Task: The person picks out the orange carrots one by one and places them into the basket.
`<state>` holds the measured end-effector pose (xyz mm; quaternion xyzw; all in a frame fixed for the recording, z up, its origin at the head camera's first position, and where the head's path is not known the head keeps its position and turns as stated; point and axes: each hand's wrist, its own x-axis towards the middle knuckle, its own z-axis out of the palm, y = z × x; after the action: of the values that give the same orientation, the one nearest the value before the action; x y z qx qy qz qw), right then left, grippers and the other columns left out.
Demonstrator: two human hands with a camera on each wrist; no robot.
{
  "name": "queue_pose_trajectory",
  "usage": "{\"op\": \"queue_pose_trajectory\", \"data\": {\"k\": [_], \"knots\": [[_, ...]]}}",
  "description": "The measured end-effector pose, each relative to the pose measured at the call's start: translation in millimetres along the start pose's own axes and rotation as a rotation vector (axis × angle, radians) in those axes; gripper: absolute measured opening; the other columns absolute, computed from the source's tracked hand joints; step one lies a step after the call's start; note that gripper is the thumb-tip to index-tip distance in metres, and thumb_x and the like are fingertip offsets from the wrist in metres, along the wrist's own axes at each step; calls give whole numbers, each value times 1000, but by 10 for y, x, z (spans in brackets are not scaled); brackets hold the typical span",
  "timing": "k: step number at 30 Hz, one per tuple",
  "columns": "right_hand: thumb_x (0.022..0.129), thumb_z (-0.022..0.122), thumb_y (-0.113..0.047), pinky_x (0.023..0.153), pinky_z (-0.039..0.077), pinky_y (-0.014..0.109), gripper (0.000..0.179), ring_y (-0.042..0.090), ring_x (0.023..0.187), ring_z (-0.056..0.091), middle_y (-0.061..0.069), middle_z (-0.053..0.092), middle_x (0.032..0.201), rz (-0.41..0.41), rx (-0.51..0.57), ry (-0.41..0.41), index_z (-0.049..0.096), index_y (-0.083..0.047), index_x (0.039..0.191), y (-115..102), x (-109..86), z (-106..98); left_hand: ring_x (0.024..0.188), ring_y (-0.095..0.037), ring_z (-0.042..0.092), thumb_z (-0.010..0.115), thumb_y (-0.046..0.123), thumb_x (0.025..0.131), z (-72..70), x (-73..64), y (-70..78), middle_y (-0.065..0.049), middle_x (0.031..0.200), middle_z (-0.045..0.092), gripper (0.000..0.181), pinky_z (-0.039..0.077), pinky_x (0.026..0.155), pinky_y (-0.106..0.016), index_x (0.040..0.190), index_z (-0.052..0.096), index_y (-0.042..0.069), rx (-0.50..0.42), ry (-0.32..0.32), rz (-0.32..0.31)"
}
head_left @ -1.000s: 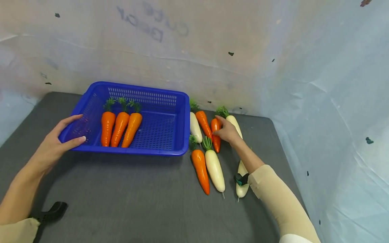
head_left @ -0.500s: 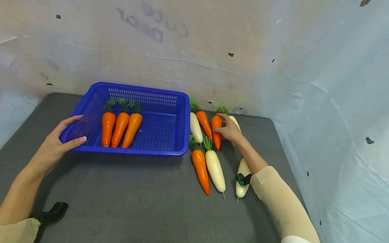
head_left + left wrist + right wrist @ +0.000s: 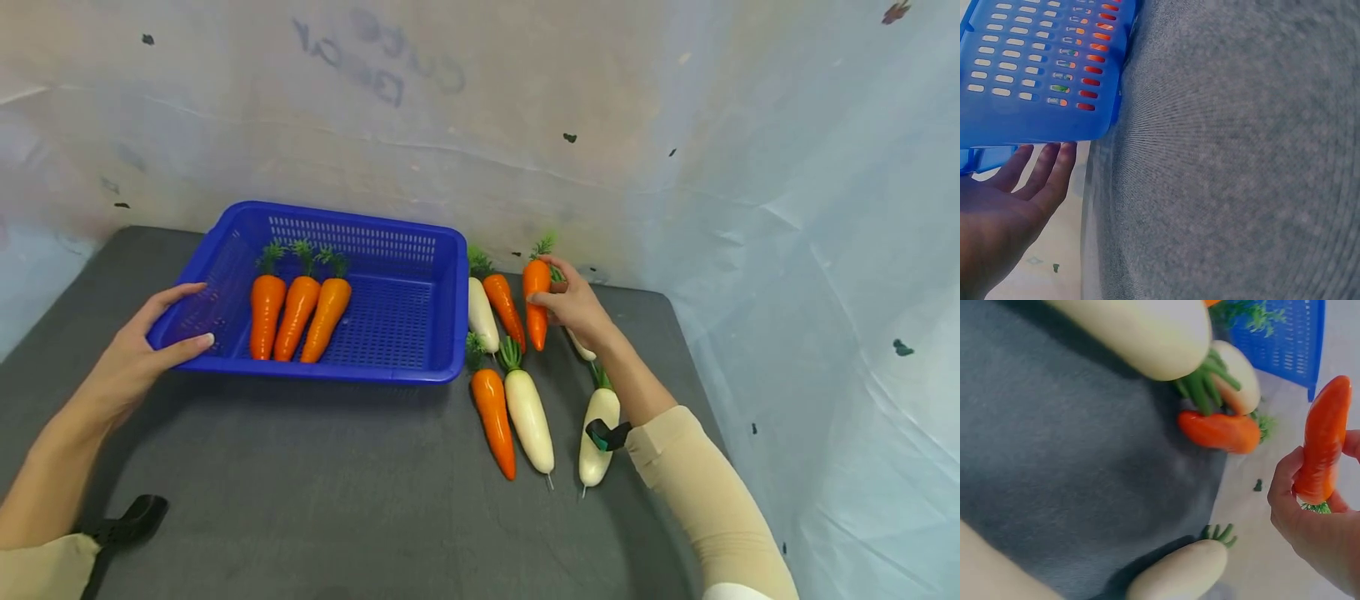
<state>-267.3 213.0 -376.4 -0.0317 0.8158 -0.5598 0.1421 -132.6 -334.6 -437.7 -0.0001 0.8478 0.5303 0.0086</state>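
My right hand [image 3: 583, 310] pinches an orange carrot [image 3: 536, 300] with a green top, held up off the table; the right wrist view shows the same carrot [image 3: 1325, 440] between thumb and fingers. At the left end of the blue plastic basket [image 3: 390, 376], my left hand [image 3: 135, 362] grips the rim, its thumb over the front corner. In the left wrist view, fingers of that hand [image 3: 1013, 212] meet the edge of the perforated basket wall [image 3: 1029, 119]. Three carrots [image 3: 297, 312] lie side by side in the left part of the basket.
Right of the basket lie a carrot [image 3: 504, 308] and a white radish [image 3: 482, 317]. Nearer are another carrot [image 3: 493, 421], a radish [image 3: 529, 421] and a radish [image 3: 597, 433] below my right forearm. One more radish [image 3: 581, 346] is partly hidden. A pale sheet [image 3: 510, 108] hangs behind the dark table [image 3: 337, 500].
My right hand has lifted the carrot from the table, moving it up and away from the radishes around it. The left hand and basket have stayed in place.
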Motion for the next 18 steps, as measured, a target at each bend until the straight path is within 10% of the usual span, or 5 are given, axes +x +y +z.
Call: {"op": "queue_pose_trajectory", "data": {"k": [18], "knots": [[91, 73, -14, 85, 55, 48, 72, 32, 107, 64, 14, 48, 135, -131, 60, -70, 38, -33, 151, -481, -82, 254, 136, -41, 22, 57, 24, 102, 9, 3, 15, -8, 166, 3, 70, 36, 81, -4, 156, 18, 44, -2, 8, -13]]}}
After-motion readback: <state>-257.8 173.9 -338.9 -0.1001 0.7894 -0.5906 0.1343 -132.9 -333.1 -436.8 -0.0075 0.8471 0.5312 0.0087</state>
